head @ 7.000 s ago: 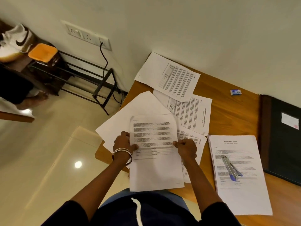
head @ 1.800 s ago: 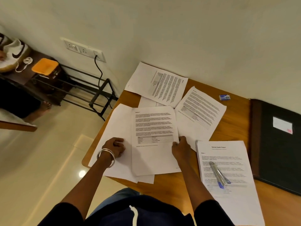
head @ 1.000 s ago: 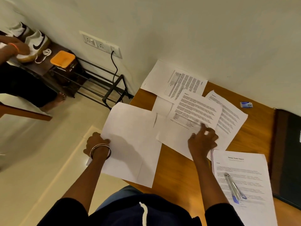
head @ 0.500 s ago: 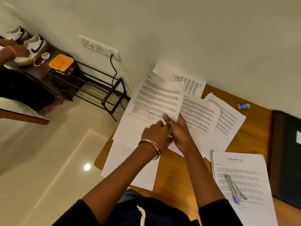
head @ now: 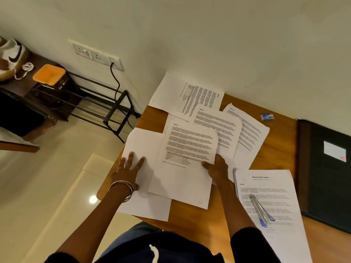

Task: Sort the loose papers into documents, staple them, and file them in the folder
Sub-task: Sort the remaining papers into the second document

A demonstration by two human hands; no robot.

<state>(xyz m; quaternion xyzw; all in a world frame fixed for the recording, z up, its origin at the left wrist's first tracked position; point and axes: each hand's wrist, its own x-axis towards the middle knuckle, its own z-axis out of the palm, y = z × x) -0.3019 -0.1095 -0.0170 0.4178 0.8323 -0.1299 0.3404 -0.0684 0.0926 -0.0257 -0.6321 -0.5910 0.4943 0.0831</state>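
Sorting under way on the desk (head: pixel 281 149). We note left hand (head: pixel 127 170) flat, fingers spread, pressing a blank sheet (head: pixel 141 147); right hand (head: pixel 216 168) pinching a printed page (head: pixel 187 149). We advise matching section headings before stapling; stapler (head: pixel 261 211) lies on the stack (head: pixel 266 188), folder (head: pixel 322 173) at the right.

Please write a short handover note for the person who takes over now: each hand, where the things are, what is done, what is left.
Left hand: flat, fingers spread, on a blank sheet.
Right hand: pinches the right edge of a printed page.
More loose pages fan out behind, overlapping.
Stapler lies on the report stack, at the right.
Folder is closed, far right; staple box near the wall.
Done: one stack gathered; whether stapled, cannot tell.
Left: sorting, stapling, filing.
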